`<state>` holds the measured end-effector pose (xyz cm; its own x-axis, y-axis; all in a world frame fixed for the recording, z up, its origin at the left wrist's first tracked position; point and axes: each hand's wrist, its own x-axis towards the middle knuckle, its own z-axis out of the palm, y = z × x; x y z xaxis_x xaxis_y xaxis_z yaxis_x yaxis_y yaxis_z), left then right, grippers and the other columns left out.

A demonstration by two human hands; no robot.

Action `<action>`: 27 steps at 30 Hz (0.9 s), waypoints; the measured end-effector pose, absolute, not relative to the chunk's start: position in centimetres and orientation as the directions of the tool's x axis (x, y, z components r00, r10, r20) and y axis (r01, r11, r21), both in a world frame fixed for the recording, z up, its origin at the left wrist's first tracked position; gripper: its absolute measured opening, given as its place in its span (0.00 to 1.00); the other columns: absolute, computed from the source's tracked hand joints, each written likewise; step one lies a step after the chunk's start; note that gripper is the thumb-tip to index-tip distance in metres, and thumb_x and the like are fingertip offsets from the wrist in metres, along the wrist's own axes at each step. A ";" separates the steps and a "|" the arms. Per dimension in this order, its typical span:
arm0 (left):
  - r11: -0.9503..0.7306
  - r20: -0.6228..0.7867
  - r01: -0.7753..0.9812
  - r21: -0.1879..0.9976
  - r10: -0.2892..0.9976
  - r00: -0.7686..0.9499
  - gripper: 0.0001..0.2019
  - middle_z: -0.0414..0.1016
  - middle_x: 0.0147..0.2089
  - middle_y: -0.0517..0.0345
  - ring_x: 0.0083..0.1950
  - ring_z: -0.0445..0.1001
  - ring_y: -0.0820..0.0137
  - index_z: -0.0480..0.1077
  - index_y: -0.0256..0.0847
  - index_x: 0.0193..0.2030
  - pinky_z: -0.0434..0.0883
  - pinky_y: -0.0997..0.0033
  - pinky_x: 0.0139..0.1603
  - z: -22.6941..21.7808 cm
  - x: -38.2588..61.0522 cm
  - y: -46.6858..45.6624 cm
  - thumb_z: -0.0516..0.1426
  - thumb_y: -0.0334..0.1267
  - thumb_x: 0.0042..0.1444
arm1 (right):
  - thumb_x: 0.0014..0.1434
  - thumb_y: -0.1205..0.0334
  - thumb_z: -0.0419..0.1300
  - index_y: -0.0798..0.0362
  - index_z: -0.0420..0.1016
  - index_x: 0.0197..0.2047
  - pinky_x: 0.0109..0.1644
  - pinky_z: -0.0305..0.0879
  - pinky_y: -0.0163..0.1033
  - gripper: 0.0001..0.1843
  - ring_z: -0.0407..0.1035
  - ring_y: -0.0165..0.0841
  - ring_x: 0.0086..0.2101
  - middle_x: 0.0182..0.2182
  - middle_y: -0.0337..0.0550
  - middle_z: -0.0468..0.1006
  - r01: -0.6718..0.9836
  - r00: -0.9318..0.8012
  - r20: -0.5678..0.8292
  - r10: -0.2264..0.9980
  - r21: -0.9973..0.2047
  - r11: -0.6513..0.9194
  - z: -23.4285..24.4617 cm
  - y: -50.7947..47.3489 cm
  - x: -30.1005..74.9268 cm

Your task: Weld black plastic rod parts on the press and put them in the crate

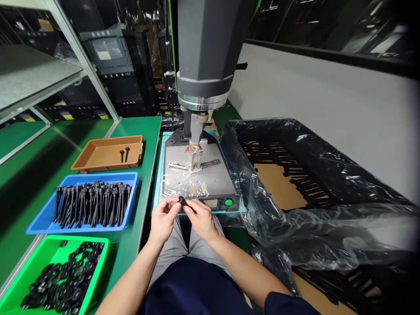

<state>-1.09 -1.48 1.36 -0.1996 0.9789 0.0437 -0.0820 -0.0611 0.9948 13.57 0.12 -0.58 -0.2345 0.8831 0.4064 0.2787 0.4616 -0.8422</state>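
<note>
In front of my lap both hands meet at a small black part with a round head (182, 201). My left hand (166, 216) pinches the head between thumb and fingertips. My right hand (201, 218) closes on the same part from the other side, and its fingers hide the rest of it. Just beyond stands a press with a grey head (206, 48); its horn comes down at a small metal fixture (196, 161) on a steel plate (173, 186). A green button (229, 202) sits on the machine's front.
Left, on the green bench (149, 144), are a brown tray (98, 166) with two black pins, a blue tray (42, 221) of long black headed pins and a green tray (16, 280) of round black caps. A plastic-lined bin (262, 205) with black pieces stands right.
</note>
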 end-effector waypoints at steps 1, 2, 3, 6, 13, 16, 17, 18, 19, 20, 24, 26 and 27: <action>-0.077 0.062 -0.074 0.994 0.981 -0.183 0.13 0.75 0.39 0.55 0.40 0.73 0.68 0.73 0.40 0.38 0.71 0.67 0.43 1.6 -0.6 -0.9 0.65 0.44 0.49 | 0.66 0.62 0.51 0.52 0.76 0.50 0.45 0.68 0.41 0.15 0.71 0.36 0.39 0.38 0.48 0.78 0.298 -0.208 0.427 0.880 -0.829 0.473 -0.6 0.5 13.8; -0.089 0.076 -0.070 0.994 0.983 -0.169 0.13 0.75 0.39 0.55 0.40 0.73 0.68 0.73 0.40 0.37 0.71 0.67 0.43 1.9 -0.1 -0.2 0.66 0.44 0.48 | 0.67 0.62 0.51 0.52 0.76 0.51 0.45 0.68 0.42 0.15 0.71 0.37 0.39 0.38 0.49 0.78 0.323 -0.182 0.450 0.874 -0.812 0.486 -0.6 1.0 14.1; -0.099 0.087 -0.067 0.993 0.984 -0.157 0.13 0.75 0.39 0.55 0.40 0.73 0.68 0.72 0.40 0.37 0.71 0.67 0.43 2.1 0.4 0.5 0.66 0.43 0.48 | 0.67 0.62 0.51 0.52 0.75 0.52 0.46 0.69 0.43 0.16 0.72 0.37 0.39 0.38 0.49 0.78 0.349 -0.158 0.475 0.866 -0.793 0.499 -0.6 1.5 14.3; -0.145 0.139 -0.044 0.988 0.984 -0.112 0.13 0.75 0.36 0.57 0.39 0.73 0.68 0.71 0.40 0.35 0.71 0.66 0.43 2.7 1.7 3.1 0.67 0.43 0.46 | 0.66 0.62 0.51 0.52 0.74 0.53 0.49 0.68 0.45 0.16 0.71 0.38 0.42 0.40 0.50 0.78 0.421 -0.115 0.534 0.837 -0.737 0.528 -0.4 3.1 15.4; -0.294 0.319 0.227 0.928 0.944 -0.083 0.12 0.76 0.35 0.55 0.37 0.72 0.67 0.73 0.39 0.35 0.69 0.65 0.44 3.8 2.6 13.4 0.65 0.43 0.47 | 0.63 0.62 0.54 0.53 0.68 0.58 0.57 0.64 0.49 0.20 0.67 0.40 0.51 0.49 0.53 0.74 0.448 0.132 0.503 0.854 -0.799 0.401 -1.7 4.9 19.1; -0.323 0.371 0.339 0.884 0.925 -0.085 0.12 0.77 0.37 0.54 0.39 0.73 0.66 0.74 0.39 0.36 0.69 0.64 0.46 3.9 2.7 17.5 0.64 0.44 0.48 | 0.63 0.62 0.54 0.52 0.68 0.56 0.55 0.67 0.47 0.18 0.71 0.38 0.47 0.46 0.50 0.77 0.408 0.106 0.410 0.906 -0.849 0.337 -3.9 4.1 20.5; -0.334 0.386 0.361 0.871 0.919 -0.083 0.12 0.78 0.38 0.53 0.41 0.73 0.65 0.74 0.39 0.36 0.68 0.64 0.47 3.8 2.7 18.6 0.64 0.43 0.48 | 0.63 0.62 0.54 0.52 0.69 0.55 0.54 0.67 0.47 0.18 0.71 0.38 0.46 0.44 0.49 0.77 0.396 0.099 0.373 0.922 -0.865 0.308 -4.7 3.8 20.9; -0.341 0.396 0.372 0.863 0.914 -0.082 0.12 0.78 0.39 0.53 0.41 0.73 0.65 0.75 0.39 0.36 0.68 0.63 0.48 3.7 2.8 19.4 0.64 0.43 0.48 | 0.62 0.61 0.54 0.53 0.69 0.55 0.53 0.68 0.46 0.18 0.72 0.38 0.45 0.44 0.48 0.78 0.384 0.097 0.332 0.938 -0.882 0.273 -5.4 3.4 21.2; -0.343 0.399 0.374 0.862 0.913 -0.081 0.12 0.78 0.39 0.52 0.42 0.74 0.64 0.75 0.39 0.36 0.68 0.63 0.48 3.5 2.9 20.1 0.64 0.43 0.48 | 0.62 0.61 0.54 0.53 0.69 0.55 0.51 0.69 0.45 0.18 0.73 0.38 0.44 0.43 0.48 0.78 0.371 0.097 0.290 0.952 -0.898 0.236 -6.2 3.0 21.6; -0.342 0.396 0.368 0.865 0.915 -0.078 0.12 0.78 0.39 0.51 0.42 0.74 0.64 0.75 0.39 0.36 0.69 0.63 0.48 3.3 3.1 20.7 0.63 0.43 0.48 | 0.62 0.60 0.54 0.53 0.69 0.54 0.49 0.71 0.45 0.18 0.74 0.38 0.43 0.42 0.48 0.79 0.356 0.096 0.249 0.964 -0.913 0.201 -6.8 2.6 21.8; -0.341 0.378 0.336 0.878 0.924 -0.050 0.12 0.79 0.38 0.50 0.40 0.76 0.64 0.75 0.38 0.36 0.70 0.64 0.46 2.6 3.4 22.2 0.62 0.44 0.49 | 0.62 0.56 0.54 0.54 0.71 0.53 0.43 0.72 0.43 0.18 0.75 0.38 0.39 0.39 0.47 0.80 0.301 0.062 0.126 0.990 -0.948 0.102 -8.9 1.5 22.6; -0.344 0.381 0.346 0.873 0.924 -0.041 0.12 0.79 0.37 0.51 0.41 0.76 0.64 0.75 0.38 0.36 0.70 0.64 0.47 2.4 3.2 22.7 0.62 0.44 0.49 | 0.62 0.55 0.54 0.54 0.71 0.52 0.43 0.71 0.43 0.18 0.75 0.39 0.37 0.37 0.47 0.81 0.288 0.036 0.087 0.996 -0.955 0.073 -9.5 1.2 22.7; -0.349 0.387 0.355 0.868 0.921 -0.040 0.11 0.79 0.38 0.52 0.42 0.75 0.63 0.75 0.38 0.35 0.69 0.63 0.48 2.4 3.0 23.0 0.62 0.43 0.49 | 0.62 0.54 0.54 0.54 0.71 0.52 0.42 0.71 0.43 0.19 0.75 0.39 0.37 0.37 0.46 0.81 0.284 0.023 0.071 0.997 -0.957 0.061 -9.7 1.0 22.7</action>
